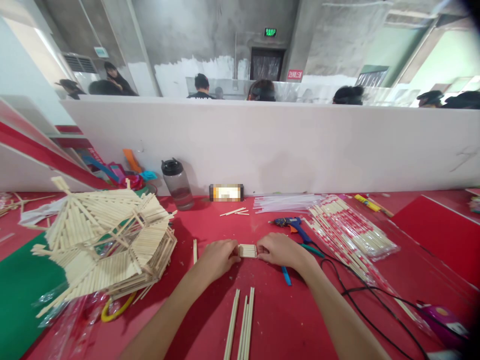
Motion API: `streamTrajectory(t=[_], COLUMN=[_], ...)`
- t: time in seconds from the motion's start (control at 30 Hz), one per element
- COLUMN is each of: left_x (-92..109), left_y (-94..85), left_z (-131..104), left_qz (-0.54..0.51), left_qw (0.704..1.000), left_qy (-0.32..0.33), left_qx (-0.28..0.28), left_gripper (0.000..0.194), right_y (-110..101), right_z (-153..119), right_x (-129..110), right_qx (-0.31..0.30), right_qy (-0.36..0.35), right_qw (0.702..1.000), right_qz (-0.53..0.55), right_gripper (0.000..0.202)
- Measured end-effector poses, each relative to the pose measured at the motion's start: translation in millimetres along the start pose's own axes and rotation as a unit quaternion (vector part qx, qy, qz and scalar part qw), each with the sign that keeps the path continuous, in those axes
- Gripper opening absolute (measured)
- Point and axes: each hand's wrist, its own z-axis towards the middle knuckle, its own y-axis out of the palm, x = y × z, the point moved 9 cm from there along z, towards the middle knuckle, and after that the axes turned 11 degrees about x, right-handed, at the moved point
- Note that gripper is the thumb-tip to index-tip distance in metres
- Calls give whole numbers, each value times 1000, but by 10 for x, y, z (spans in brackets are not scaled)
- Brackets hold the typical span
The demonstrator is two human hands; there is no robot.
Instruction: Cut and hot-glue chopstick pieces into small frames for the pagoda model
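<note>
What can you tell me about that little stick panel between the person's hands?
The stick panel is small, flat and roughly rectangular, made of pale, wooden-looking sticks set closely side by side. It sits low over the red table, apparently lying flat. The left hand has its fingers at the panel's left end, the right hand at its right end; whether they pinch or just press is unclear. Any glue is too small to make out.
</note>
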Motion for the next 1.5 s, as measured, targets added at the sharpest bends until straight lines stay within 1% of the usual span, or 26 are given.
streamTrajectory(t=[0.07, 0.1, 0.17, 0.23, 0.33, 0.4, 0.47, 0.57, 0.67, 0.8, 0.87, 0.97, 1.07, 1.23, 1.5], left_x=[-62, -109, -223, -333, -432, -473, -494, -514, -547, -541, -578, -665, -742, -827, -849], left_y=[-88, -146, -271, -375, -464, -489, -489, -458, -392, -272, -238, -227, -230, -196, -153], left_z=[21, 33, 52, 63, 75, 81, 87, 112, 205, 502, 685, 924, 1081, 1195, 1208], left_qz=[-13, -14, -15, -21, -35, -35, -22, 17, 67, 124, 144, 156, 158, 159, 154], left_qw=[1000, 999, 997, 995, 993, 992, 991, 992, 989, 985, 981, 974, 969, 964, 965], left_qy=[-2, -7, -22, -38, -43, -44, -42, -42, -61, -72, -98, -142, -171, -198, -189], left_qx=[23, 38, 69, 91, 108, 117, 122, 122, 116, 98, 88, 77, 78, 85, 94], left_gripper=[8, 12, 19, 20, 19, 23, 29, 32, 40, 55, 60, 65, 64, 63, 62], right_y=[-68, -108, -179, -233, -271, -265, -248, -239, -238, -236, -228, -205, -182, -203, -253], right_z=[-9, -15, -35, -56, -75, -73, -62, -46, -42, -48, -53, -58, -58, -58, -85], right_x=[68, 104, 172, 223, 257, 243, 205, 147, 114, 94, 85, 75, 65, 56, 114], right_qx=[10, 16, 23, 27, 34, 36, 36, 39, 37, 41, 43, 42, 34, 34, 37], right_qy=[5, 8, 17, 25, 29, 23, 12, 0, -4, -15, -22, -28, -28, -24, -18], right_qw=[1000, 1000, 999, 999, 998, 998, 998, 998, 998, 997, 997, 996, 996, 996, 996], right_qz=[11, 17, 29, 37, 37, 41, 48, 55, 59, 65, 67, 70, 76, 85, 77], right_gripper=[14, 13, 13, 11, 10, 11, 12, 14, 16, 17, 17, 18, 18, 18, 19])
